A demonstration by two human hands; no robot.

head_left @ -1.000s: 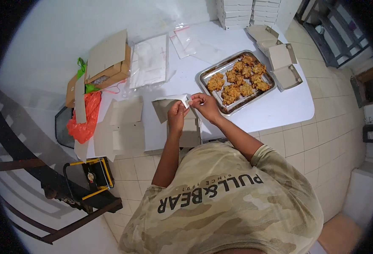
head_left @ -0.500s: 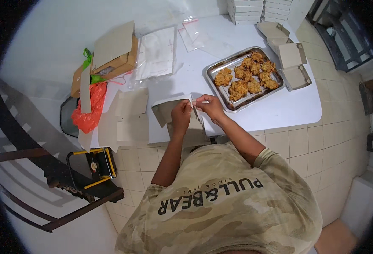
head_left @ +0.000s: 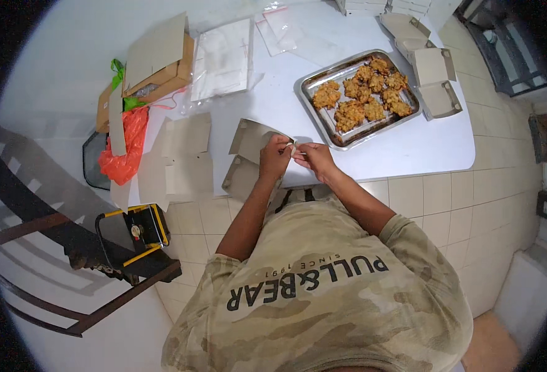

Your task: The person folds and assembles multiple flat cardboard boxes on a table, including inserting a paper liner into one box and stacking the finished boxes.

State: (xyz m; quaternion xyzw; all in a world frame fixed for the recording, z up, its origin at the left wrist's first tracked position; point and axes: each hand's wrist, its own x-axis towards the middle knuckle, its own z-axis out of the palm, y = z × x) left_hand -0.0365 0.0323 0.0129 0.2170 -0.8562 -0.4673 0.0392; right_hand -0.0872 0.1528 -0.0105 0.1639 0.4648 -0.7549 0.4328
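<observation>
Both hands meet at one corner of a small grey-brown cardboard food box (head_left: 248, 137) at the table's front edge. Its lid and base are partly folded up, and the lower part is partly covered by my left arm. My left hand (head_left: 276, 155) pinches the box's corner from the left. From the right, the fingers of my right hand (head_left: 315, 159) are pinched on the same corner flap. Just behind them lies a metal tray (head_left: 304, 92) with several golden-brown fried fritters (head_left: 365, 93) on it.
Flat unfolded box blanks (head_left: 183, 155) lie to the left, beside a red plastic bag (head_left: 127, 142) and a brown carton (head_left: 168, 74). A clear pack of white sheets (head_left: 222, 59) is at the back. Folded open boxes (head_left: 434, 68) line the right edge.
The box has been turned and tilted, so its inside and lower part show more. Both hands have moved slightly right with it, still pinching a corner. The view has shifted a little.
</observation>
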